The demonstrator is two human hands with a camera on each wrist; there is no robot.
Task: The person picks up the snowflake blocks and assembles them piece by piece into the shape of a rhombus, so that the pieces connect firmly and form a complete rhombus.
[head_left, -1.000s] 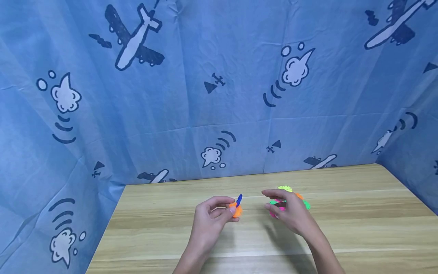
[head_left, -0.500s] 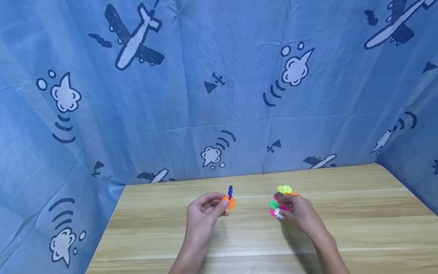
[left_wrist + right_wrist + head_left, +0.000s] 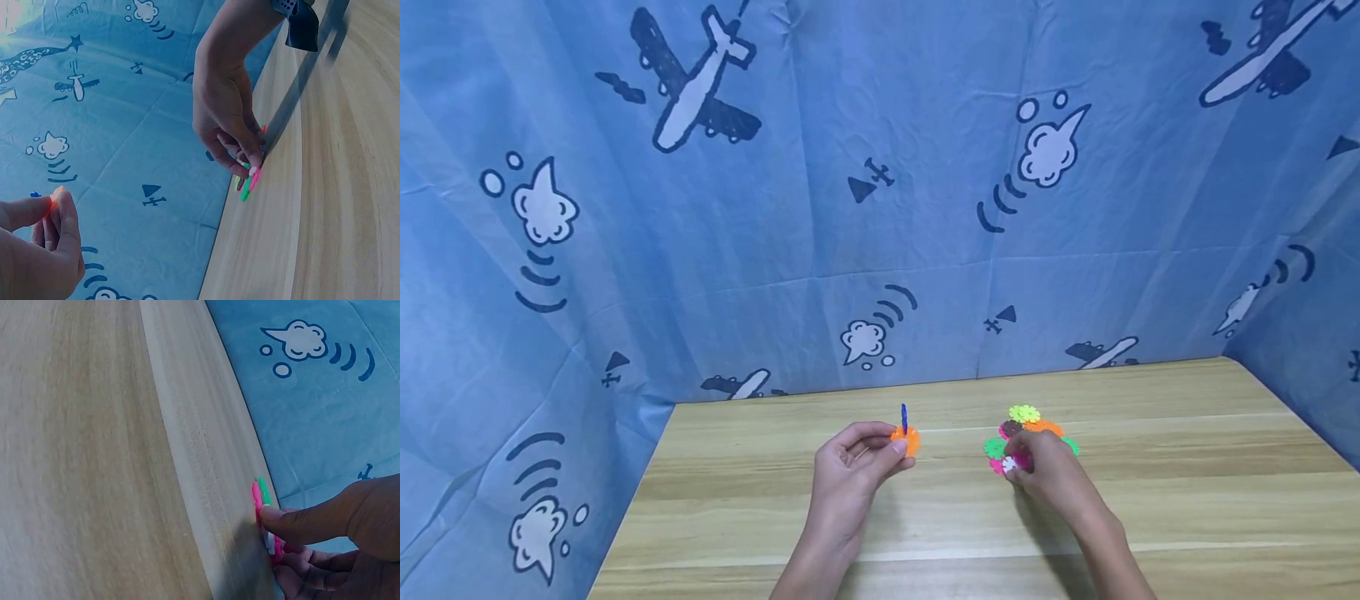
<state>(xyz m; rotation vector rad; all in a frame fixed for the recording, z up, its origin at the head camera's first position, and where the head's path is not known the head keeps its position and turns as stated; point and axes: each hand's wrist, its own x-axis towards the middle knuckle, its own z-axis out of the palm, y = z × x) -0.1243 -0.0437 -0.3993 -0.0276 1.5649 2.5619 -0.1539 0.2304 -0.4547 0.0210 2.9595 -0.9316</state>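
My left hand (image 3: 848, 471) pinches an orange snowflake disc (image 3: 912, 443) between thumb and fingers, above the table. A blue snowflake disc (image 3: 905, 417) stands edge-on from the orange one's upper edge. Over the pile at the right, my right hand (image 3: 1058, 468) reaches down with thumb and forefinger at a white snowflake disc (image 3: 1008, 464), pinching it. In the right wrist view the thumb meets the white disc (image 3: 269, 540) beside a pink disc (image 3: 256, 499) and a green disc (image 3: 264, 490). The right hand covers part of the pile.
Several more snowflake discs lie in the pile: yellow ones (image 3: 1024, 413) at the back, an orange one (image 3: 1047, 427), a dark brown one (image 3: 1011, 428) and a green one (image 3: 1072, 447). The wooden table (image 3: 760, 500) meets a blue printed curtain (image 3: 925, 208) behind.
My left hand has drawn slightly left with the joined orange and blue discs, the blue now upright. My right hand has come down onto the pile, its fingers closing at the white disc.
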